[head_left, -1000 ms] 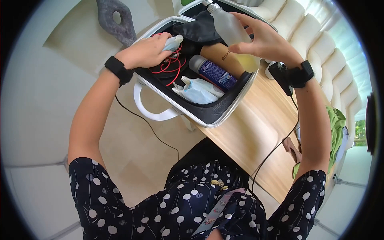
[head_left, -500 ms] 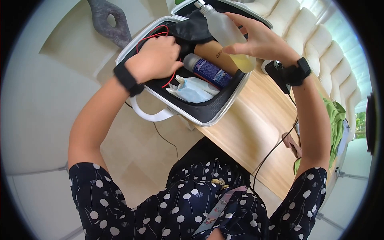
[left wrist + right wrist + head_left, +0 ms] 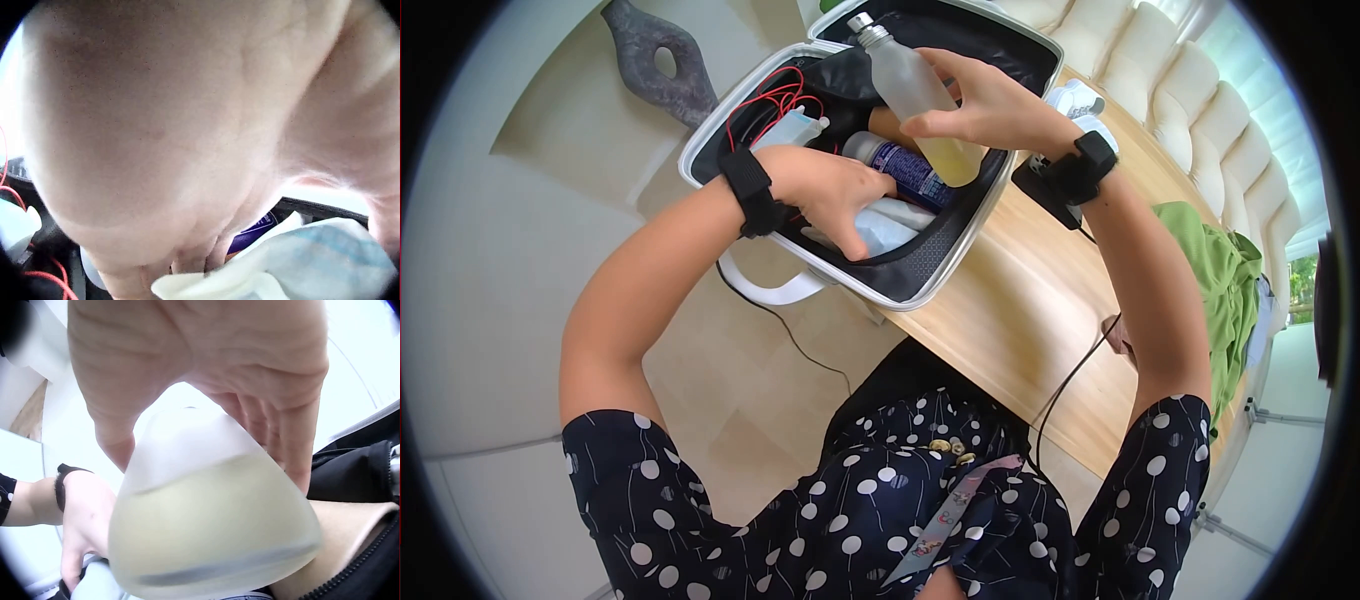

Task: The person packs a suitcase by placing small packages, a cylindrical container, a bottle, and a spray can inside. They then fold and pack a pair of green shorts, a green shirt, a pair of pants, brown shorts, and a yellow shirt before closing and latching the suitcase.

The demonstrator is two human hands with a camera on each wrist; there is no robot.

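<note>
My right hand (image 3: 995, 108) grips a frosted bottle (image 3: 908, 90) with a silver cap, held tilted over the open suitcase (image 3: 948, 262). Pale yellow liquid fills its lower part, as the right wrist view shows. Inside the suitcase, my left hand (image 3: 825, 188) has its thumb and fingers around a white and light-blue plastic-wrapped bundle (image 3: 331, 256). The fingertips are hidden behind the bundle. Beside that hand lies a blue can (image 3: 918, 175) with a grey cap. A similar small bundle (image 3: 798, 128) and a red cord (image 3: 772, 98) lie toward the suitcase's left side.
A black pouch (image 3: 835, 82) and a tan item (image 3: 340, 519) lie in the suitcase. The suitcase stands on a wooden table (image 3: 990, 335), its white handle (image 3: 785, 290) facing me. Green cloth (image 3: 1200, 270) lies at the right. A grey sculpture (image 3: 662, 62) stands at the left.
My left hand has let go of the small bundle beside the red cord and moved right and nearer to me, onto the other bundle. My right hand keeps holding the bottle.
</note>
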